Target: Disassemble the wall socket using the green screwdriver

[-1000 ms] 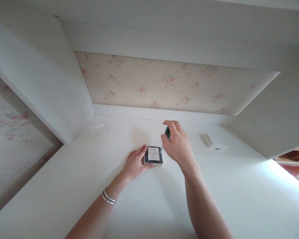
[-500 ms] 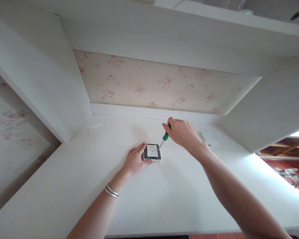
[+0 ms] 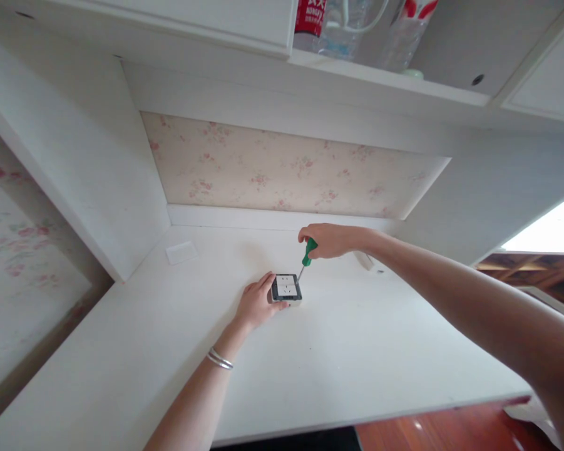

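Note:
A wall socket [image 3: 287,286] with a white face and dark frame sits on a white box on the white desk. My left hand [image 3: 257,300] grips it from the left, fingers along the far side and thumb at the near side. In my right hand [image 3: 327,240] is a screwdriver [image 3: 307,252] with a green handle, fingers wrapped round it. Its metal shaft slants down to the right side of the socket's face. Whether the tip sits in a screw is too small to tell.
A flat white plate [image 3: 181,252] lies at the desk's back left. Behind my right wrist is a partly hidden white object [image 3: 365,260]. Overhead, a shelf [image 3: 389,81] holds plastic bottles [image 3: 406,37]. A side panel [image 3: 89,144] stands at the left.
The view has tilted up and turned, showing the bottles on the shelf. My right forearm has swung outward and the screwdriver handle has come more upright. My left hand stays on the socket.

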{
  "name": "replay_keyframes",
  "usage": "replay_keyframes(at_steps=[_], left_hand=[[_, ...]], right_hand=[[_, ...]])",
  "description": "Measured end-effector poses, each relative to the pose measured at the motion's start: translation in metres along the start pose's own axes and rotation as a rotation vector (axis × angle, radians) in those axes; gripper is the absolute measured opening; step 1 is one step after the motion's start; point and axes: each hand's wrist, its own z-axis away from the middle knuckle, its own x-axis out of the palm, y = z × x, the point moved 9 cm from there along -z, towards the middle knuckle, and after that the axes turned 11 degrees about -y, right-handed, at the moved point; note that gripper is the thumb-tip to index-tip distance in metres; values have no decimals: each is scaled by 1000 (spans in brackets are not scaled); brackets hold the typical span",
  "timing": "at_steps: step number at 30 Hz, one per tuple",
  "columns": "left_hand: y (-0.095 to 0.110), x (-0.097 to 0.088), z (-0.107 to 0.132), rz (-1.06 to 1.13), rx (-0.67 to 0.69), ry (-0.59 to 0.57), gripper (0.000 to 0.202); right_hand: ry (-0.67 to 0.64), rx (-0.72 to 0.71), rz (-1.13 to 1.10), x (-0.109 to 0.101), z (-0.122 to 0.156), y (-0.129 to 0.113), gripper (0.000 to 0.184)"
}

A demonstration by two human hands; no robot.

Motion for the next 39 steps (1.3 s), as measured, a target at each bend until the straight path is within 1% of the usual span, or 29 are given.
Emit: replay_keyframes(at_steps=[2, 4, 5, 7, 8, 10, 11, 14, 15, 17, 19, 20, 23, 24, 25, 27, 28, 29, 30, 33, 35, 36, 37, 39], left_hand=[[0, -1, 0, 6, 13, 10, 79], [0, -1, 0, 7, 25, 21, 78], [0, -1, 0, 7, 29, 25, 78], [-1, -1, 0, 9, 28, 30, 78], [-1, -1, 0, 10, 25, 31, 78], [-2, -1, 0, 12, 26, 33, 78], [-2, -1, 0, 12, 27, 33, 78], [-2, 0, 0, 7, 31, 25, 78], [-2, 0, 0, 4, 30, 24, 78], [-2, 1, 0, 1, 29, 23, 77], [-1, 0, 0, 1, 29, 26, 77], [-1, 0, 0, 2, 29, 26, 77], [-2, 0, 0, 3, 29, 26, 77], [-2, 1, 0, 3, 27, 25, 77], [-3, 1, 0, 3, 25, 24, 77], [-4, 1, 0, 4, 22, 24, 77], [-4, 1, 0, 5, 23, 24, 77], [-4, 2, 0, 6, 23, 26, 77], [-4, 1, 0, 8, 22, 27, 77], [-4, 1, -1, 18, 23, 28, 76], [-4, 1, -1, 20, 21, 25, 76], [-4, 1, -1, 18, 19, 25, 76], [-4, 1, -1, 15, 18, 24, 76], [-3, 1, -1, 12, 18, 24, 77]], right_hand=[[-70, 67, -35, 0, -3, 4, 48], [-150, 147, -57, 2, -5, 7, 47], [-184, 160, -59, 2, -6, 7, 45], [-208, 117, -55, 0, -6, 0, 35], [-210, 85, -57, -2, -6, -5, 34], [-222, 63, -94, -3, -5, -9, 46], [-236, 85, -112, -3, -4, -8, 49], [-279, 178, -100, 0, -1, -1, 40], [-274, 165, -68, 0, -2, -2, 36], [-224, 54, 17, -5, -4, -11, 33], [-176, -51, 51, -8, -6, -18, 45], [-174, -49, 39, -8, -6, -17, 48], [-238, 119, -33, -3, -6, -1, 43], [-252, 153, -43, -2, -6, 2, 41], [-252, 153, -39, -2, -6, 3, 37], [-217, 75, -17, -5, -6, -3, 30], [-201, 48, -19, -6, -6, -5, 35], [-195, 44, -29, -6, -6, -6, 40], [-204, 64, -43, -5, -6, -4, 41], [-251, 135, -91, 0, -4, 0, 36], [-232, 85, -64, -3, -5, -6, 30], [-215, 57, -49, -4, -5, -9, 33], [-210, 42, -49, -5, -5, -11, 39], [-233, 76, -66, -2, -6, -7, 49]])
